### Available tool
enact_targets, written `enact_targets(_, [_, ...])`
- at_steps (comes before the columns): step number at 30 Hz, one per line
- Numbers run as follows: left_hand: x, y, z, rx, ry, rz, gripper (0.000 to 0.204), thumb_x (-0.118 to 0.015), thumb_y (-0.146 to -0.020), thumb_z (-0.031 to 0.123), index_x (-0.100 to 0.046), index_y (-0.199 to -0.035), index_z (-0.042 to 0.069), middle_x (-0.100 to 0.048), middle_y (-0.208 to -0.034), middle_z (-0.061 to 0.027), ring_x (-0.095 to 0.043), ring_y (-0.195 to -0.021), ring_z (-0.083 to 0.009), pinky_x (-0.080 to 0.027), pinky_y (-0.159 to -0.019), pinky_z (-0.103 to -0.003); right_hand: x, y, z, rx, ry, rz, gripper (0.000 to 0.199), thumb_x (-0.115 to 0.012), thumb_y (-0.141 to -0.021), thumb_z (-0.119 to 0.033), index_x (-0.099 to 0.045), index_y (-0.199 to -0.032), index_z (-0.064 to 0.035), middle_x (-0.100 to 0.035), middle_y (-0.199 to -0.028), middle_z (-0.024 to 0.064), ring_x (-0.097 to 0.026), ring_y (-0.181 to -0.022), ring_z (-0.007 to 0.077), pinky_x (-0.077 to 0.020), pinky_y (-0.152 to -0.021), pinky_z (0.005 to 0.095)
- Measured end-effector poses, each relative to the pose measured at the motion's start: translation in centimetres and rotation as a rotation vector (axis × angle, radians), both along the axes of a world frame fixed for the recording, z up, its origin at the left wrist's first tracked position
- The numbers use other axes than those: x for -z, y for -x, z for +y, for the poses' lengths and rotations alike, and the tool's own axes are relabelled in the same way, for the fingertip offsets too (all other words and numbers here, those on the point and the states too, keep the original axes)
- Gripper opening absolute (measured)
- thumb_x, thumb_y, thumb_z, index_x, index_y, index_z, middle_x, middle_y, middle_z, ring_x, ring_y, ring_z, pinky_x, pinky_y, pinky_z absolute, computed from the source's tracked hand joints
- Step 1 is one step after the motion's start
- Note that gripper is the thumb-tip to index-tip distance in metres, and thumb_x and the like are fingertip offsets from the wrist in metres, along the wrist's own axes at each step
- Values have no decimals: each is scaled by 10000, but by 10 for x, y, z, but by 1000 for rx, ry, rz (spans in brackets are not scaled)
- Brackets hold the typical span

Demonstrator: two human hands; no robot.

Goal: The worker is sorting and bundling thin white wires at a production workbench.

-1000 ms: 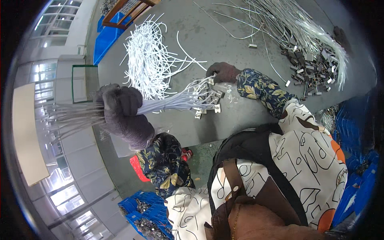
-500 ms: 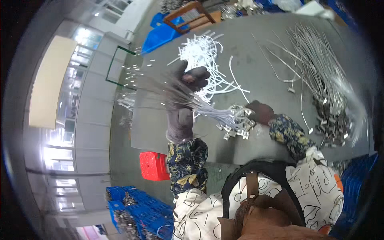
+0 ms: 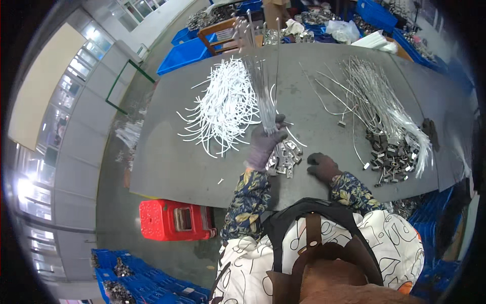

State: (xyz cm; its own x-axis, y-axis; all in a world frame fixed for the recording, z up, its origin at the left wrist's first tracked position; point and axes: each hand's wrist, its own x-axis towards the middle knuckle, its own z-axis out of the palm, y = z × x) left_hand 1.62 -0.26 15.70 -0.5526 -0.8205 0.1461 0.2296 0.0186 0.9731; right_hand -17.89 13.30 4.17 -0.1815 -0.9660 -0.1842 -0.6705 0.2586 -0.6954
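Observation:
My left hand (image 3: 265, 144), in a dark glove, grips a bundle of thin metal rods (image 3: 260, 76) that stands nearly upright over the grey table (image 3: 172, 162). The bundle's lower ends carry small metal clips (image 3: 284, 154) resting on the table by my wrist. My right hand (image 3: 322, 166), also gloved, rests on the table just right of those clips, fingers curled, holding nothing I can see.
A pile of white strips (image 3: 225, 109) lies left of the bundle. A second heap of rods with dark metal clips (image 3: 390, 126) fills the right side. A red plastic stool (image 3: 174, 220) stands below the table edge. Blue crates (image 3: 190, 50) sit beyond the table and at lower left.
My left hand has swung the bundle from lying sideways to pointing up and away. My right hand has let go of the clip ends and dropped onto the table.

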Motion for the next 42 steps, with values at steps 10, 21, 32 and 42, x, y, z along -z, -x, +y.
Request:
enact_targets(10, [16, -47, -19, -741, 343, -132, 293, -726, -788, 263, -592, -864, 14, -553, -649, -2, -507, -578, -125, -417, -543, -286, 44, -30, 54, 242, -96, -365, 270, -702, -682, -148, -645, -909, -13, -612, -738, 65, -576, -675, 146, -475, -604, 292])
enact_targets(21, [20, -533, -277, -1299, 628, -1622, 531, -539, -907, 461, -634, -974, -57, -671, -897, -147, -635, -764, -260, -480, -616, -327, 47, -65, 61, 370, 23, -104, 319, -682, -632, -204, -643, -916, -63, -634, -825, 130, -613, -774, 238, -486, -705, 346])
enact_targets(32, [122, -330, -141, -1527, 477, -1536, 609, -539, -840, 489, -473, -1201, 3, -528, -1076, -173, -528, -1011, -274, -421, -886, -369, 56, -79, 79, 482, 117, 40, 254, -678, -657, -195, -611, -856, -51, -616, -854, 127, -592, -807, 307, -471, -727, 376])
enact_targets(42, [154, 68, -23, 28, 321, -1111, 396, -601, -801, 395, -647, -999, 55, -655, -957, -181, -628, -916, -326, -481, -782, -389, 86, -39, 79, 162, 200, 191, 290, -702, -686, -282, -610, -859, -68, -609, -846, 129, -589, -821, 318, -475, -724, 410])
